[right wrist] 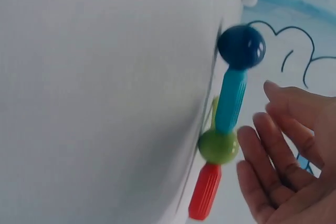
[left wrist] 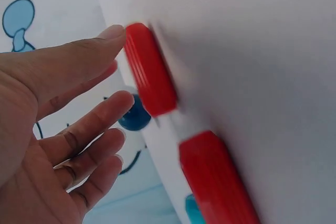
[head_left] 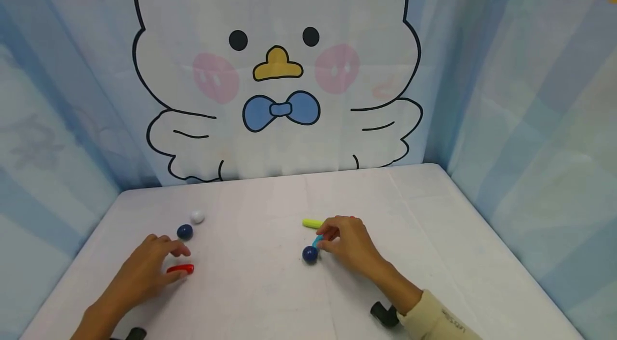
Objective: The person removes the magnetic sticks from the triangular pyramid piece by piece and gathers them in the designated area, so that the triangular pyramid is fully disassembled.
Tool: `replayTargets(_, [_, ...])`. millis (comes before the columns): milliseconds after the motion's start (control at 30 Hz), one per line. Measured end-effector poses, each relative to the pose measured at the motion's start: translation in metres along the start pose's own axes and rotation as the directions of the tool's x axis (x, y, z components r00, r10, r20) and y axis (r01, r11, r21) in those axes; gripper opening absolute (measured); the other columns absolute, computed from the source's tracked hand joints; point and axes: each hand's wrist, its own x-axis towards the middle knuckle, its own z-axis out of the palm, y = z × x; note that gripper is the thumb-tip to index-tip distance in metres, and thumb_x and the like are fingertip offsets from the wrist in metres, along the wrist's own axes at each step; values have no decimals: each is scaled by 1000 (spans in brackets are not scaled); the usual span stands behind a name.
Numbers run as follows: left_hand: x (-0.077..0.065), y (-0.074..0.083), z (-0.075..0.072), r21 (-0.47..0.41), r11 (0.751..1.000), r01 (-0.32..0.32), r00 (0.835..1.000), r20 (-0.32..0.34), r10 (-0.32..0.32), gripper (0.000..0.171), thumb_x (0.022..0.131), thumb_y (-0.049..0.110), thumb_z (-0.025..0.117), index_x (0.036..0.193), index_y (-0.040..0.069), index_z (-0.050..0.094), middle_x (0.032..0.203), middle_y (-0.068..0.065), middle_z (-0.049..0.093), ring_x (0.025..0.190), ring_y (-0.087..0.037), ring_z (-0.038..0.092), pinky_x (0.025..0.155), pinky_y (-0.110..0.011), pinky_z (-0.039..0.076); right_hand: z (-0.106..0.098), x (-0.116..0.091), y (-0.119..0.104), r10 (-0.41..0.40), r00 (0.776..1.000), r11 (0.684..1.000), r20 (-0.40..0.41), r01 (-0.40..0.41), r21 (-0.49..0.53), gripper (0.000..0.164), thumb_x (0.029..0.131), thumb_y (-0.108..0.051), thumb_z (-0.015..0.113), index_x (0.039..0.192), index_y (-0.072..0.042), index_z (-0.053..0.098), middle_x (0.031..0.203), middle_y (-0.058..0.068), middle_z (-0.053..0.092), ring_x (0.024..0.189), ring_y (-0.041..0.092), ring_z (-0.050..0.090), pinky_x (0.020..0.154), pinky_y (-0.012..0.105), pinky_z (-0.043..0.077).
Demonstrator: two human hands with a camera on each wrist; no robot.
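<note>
- OK so use the turquoise rod (right wrist: pixel 234 98) as your landmark: it's on the tabletop (head_left: pixel 250 297), right by the fingertips of your right hand (head_left: pixel 351 241).
- That right hand looks loose, fingers a bit bent. Your right wrist view shows a gap between thumb and turquoise rod, so you're not gripping it.
- You've got a navy ball (head_left: pixel 310 255) at the turquoise rod's near end and a green ball (right wrist: pixel 218 147) at its other end, with a far red rod (right wrist: pixel 205 191) running on past that.
- A yellow-green rod (head_left: pixel 311 223) lies just beyond the turquoise rod, partly behind your fingers.
- Your left hand (head_left: pixel 144 270) is well left of the turquoise rod, fingers relaxed and apart, gripping nothing. The left red rod (head_left: pixel 180 268) is right at its thumb; can't tell if they touch.
- Your left wrist view catches another red rod (left wrist: pixel 215 179) just beside that one.
- Way left of the turquoise rod and a bit beyond it, you've got a second navy ball (head_left: pixel 185 232) and a white ball (head_left: pixel 197 216).
</note>
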Motion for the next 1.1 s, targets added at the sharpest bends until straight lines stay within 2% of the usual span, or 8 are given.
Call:
replayTargets(100, [-1,10,-1,-4,999,-50,998,-33,50,33,77,17,96,104,16,77,96,-2,69,96,-22,54,90,-51,60,-7,4,4,-15,998,999,-55,12,-42,21,81,-8,92,97,-15,82,95,-4,76,93,16,70,93,44,57])
replayTargets(200, [0,21,-1,-18,996,-89,995,-48,88,33,77,20,96,103,19,77,98,0,70,97,-21,54,88,-48,60,-11,9,10,-21,998,997,-63,16,-80,23,81,-8,93,99,-19,82,106,-3,77,103,21,68,97,45,55])
replayTargets(333, [2,35,2,-29,990,-140,989,-53,138,33,76,24,97,102,24,76,98,3,69,98,-18,54,88,-44,60,-11,14,16,-19,1000,996,-7,18,-92,25,83,-7,90,102,-20,81,120,-2,77,112,22,67,101,44,57])
replayTargets(467, [8,50,6,-43,985,-168,985,-35,167,33,77,24,97,102,26,75,98,6,68,100,-16,55,88,-42,60,-9,18,18,-16,999,995,51,21,-101,24,83,-4,89,101,-18,82,126,0,76,114,21,67,102,43,57])
replayTargets(700, [18,77,17,-107,982,-157,986,30,161,29,78,22,96,100,25,77,97,7,69,98,-14,54,95,-43,61,-6,17,13,6,996,986,92,10,-166,23,83,-4,89,104,-12,83,128,3,76,106,19,62,95,40,53])
replayTargets(867, [26,98,26,-128,973,-192,979,40,199,29,78,24,96,99,27,77,97,8,70,96,-12,53,94,-38,60,-4,10,8,-17,997,973,80,35,-230,26,82,-4,90,106,-10,83,127,4,78,104,17,62,93,39,55])
replayTargets(967, [31,112,33,-138,963,-232,970,41,240,31,80,26,95,104,26,77,99,8,69,97,-11,53,94,-38,59,-1,8,6,-20,999,969,44,30,-244,23,81,-7,91,102,-12,84,117,3,79,97,15,58,86,34,52])
replayTargets(1100, [38,132,40,-143,940,-310,948,31,317,38,83,29,93,116,23,75,104,6,70,99,-12,53,94,-40,58,2,6,6,-38,999,964,6,38,-263,19,78,-12,94,94,-15,84,100,0,76,88,11,52,78,30,46])
